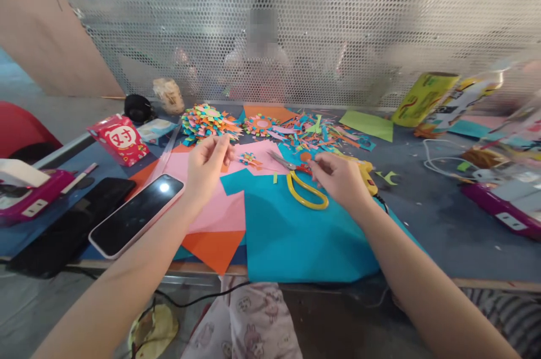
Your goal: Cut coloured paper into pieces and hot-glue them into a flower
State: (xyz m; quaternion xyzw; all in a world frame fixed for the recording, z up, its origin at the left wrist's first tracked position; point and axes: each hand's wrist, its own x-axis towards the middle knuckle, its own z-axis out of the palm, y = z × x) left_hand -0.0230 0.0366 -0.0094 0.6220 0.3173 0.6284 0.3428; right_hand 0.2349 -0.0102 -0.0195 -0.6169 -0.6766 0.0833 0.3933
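My left hand (pixel 210 164) is held over the pink paper (pixel 220 212) with thumb and fingertips pinched together; what they hold, if anything, is too small to make out. Beside its fingertips lies a small multicoloured paper flower (pixel 249 159). Above the blue paper (pixel 304 246), my right hand (pixel 342 177) is closed in a pinch, its contents unclear. Just left of it are scissors (pixel 307 196) with a yellow handle loop, their blades pointing away to the left. A yellow tool with a black cord, probably a glue gun (pixel 368 177), is partly hidden behind my right hand.
Behind my hands lie a fringed paper ball (pixel 207 122), a paper flower (pixel 260 124) and a heap of paper strips (pixel 316 132). A phone (pixel 137 215) and red packet (pixel 120 139) are left. Purple power strips (pixel 499 209) and a yellow-green roll (pixel 425 98) are right. Perforated metal stands behind.
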